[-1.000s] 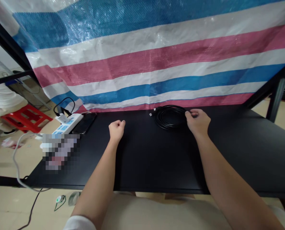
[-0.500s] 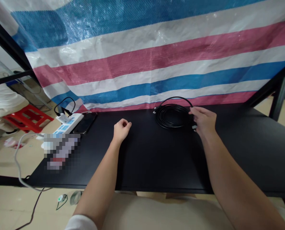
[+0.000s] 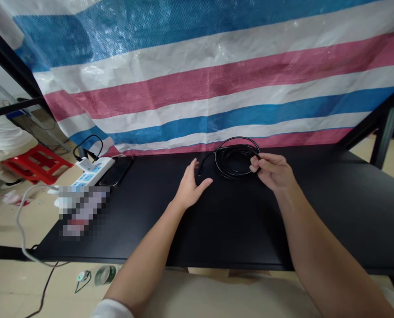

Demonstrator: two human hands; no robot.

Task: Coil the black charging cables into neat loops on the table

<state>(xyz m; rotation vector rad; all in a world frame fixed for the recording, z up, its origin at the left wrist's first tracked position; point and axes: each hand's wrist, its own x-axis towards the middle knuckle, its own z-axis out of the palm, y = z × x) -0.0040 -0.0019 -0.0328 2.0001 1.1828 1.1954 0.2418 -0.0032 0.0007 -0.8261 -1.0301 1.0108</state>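
A coiled black cable (image 3: 231, 170) lies on the black table (image 3: 230, 221), close to the striped sheet. My right hand (image 3: 274, 170) is closed on the cable at the right side of the coil, thumb and fingers pinching its strands. One end of the cable reaches out to the left, its dark tip (image 3: 200, 171) beside the fingers of my left hand (image 3: 192, 185). That hand is open, thumb apart from the fingers, with nothing in it.
At the table's left stand a white power strip (image 3: 92, 174) with a plugged-in charger (image 3: 85, 164) and a black phone (image 3: 116, 171). A blurred-out item lies nearer. Behind hangs a striped sheet (image 3: 197, 97). A person in white sits on a red stool (image 3: 39, 163) at left.
My left hand has moved right toward the coil and opened from a curled shape. My right hand has shifted slightly left, and a cable end now extends leftward.
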